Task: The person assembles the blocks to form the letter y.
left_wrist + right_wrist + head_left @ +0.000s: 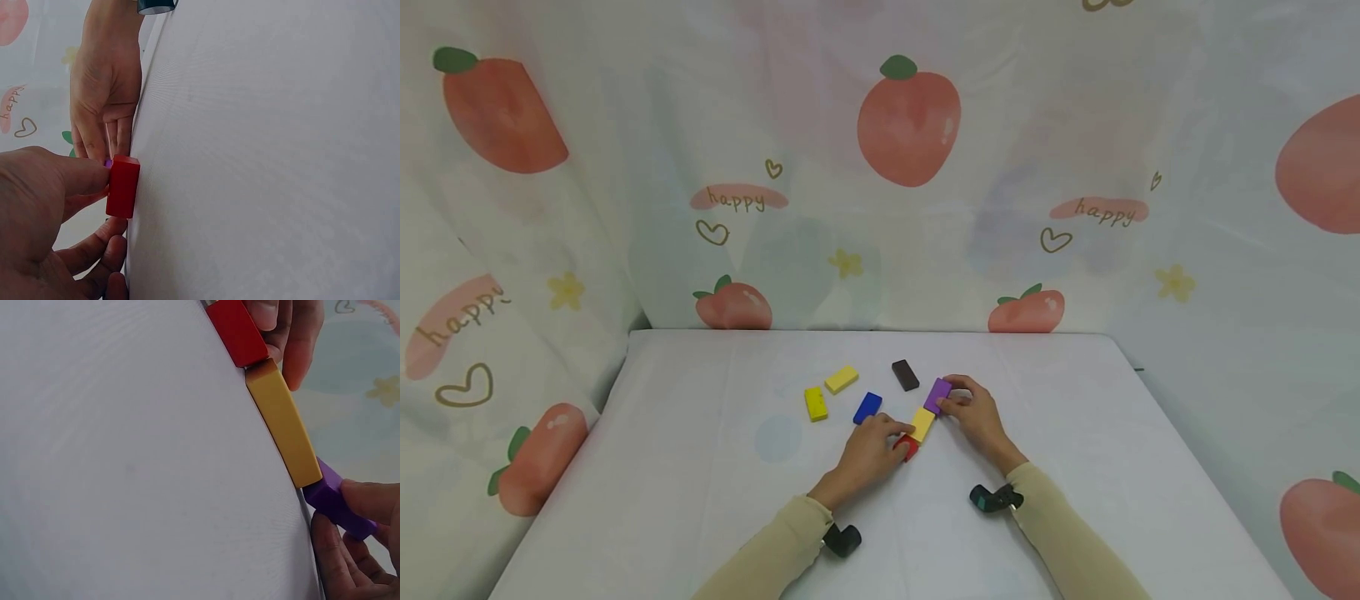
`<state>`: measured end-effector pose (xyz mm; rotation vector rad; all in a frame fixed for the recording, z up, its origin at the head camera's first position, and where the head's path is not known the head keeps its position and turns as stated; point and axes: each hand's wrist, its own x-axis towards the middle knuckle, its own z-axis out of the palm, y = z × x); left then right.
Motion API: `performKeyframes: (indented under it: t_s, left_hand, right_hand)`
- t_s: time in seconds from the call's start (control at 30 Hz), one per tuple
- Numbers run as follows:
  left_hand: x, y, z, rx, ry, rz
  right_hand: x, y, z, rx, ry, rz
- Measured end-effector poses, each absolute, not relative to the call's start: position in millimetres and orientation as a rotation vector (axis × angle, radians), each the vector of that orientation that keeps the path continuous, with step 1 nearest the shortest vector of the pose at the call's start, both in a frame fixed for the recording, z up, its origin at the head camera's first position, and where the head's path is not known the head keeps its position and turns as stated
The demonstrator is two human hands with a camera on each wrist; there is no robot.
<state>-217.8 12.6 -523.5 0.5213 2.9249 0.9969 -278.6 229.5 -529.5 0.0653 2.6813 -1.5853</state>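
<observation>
A red block [907, 447], a yellow-orange block [922, 425] and a purple block [937, 395] lie end to end in a slanting row on the table. My left hand [871, 450] pinches the red block, its thumb against one side, while the index finger reaches over beside the yellow-orange block. At the row's far end, my right hand [976, 415] holds the purple block between thumb and fingers. In the right wrist view the purple block [339, 509] meets the yellow-orange block [284, 425] at a slight angle. Part of the red block [124, 187] is covered by the left thumb.
Left of the row lie a blue block [868, 408], a bright yellow block [816, 404] and a paler yellow block [842, 380]. A dark brown block [906, 375] lies behind, near the purple one. The white table [715, 500] ends at a fruit-printed curtain [820, 275].
</observation>
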Motion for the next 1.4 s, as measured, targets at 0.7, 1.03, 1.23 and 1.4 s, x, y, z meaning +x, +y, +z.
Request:
performKeyframes:
  t_s: [0.7, 1.03, 1.23, 1.4]
  left_hand:
    - [-217.4, 13.6, -522.9, 0.521, 2.929, 0.997]
    - [-217.1, 14.7, -523.3, 0.504, 2.929, 0.991]
    - [-217.7, 14.1, -523.6, 0.511, 2.923, 1.005]
    - [-218.3, 14.1, -525.0, 0.521, 2.927, 1.001]
  right_hand:
    - [-278.8, 224.9, -526.2, -0.014, 2.816, -1.489]
    - [-279.9, 226.5, -528.0, -0.011, 2.862, -1.386]
    - [-281.4, 228.4, -526.7, -0.037, 2.861, -1.351]
    - [-281.4, 229.2, -525.3, -0.052, 2.865, -1.319]
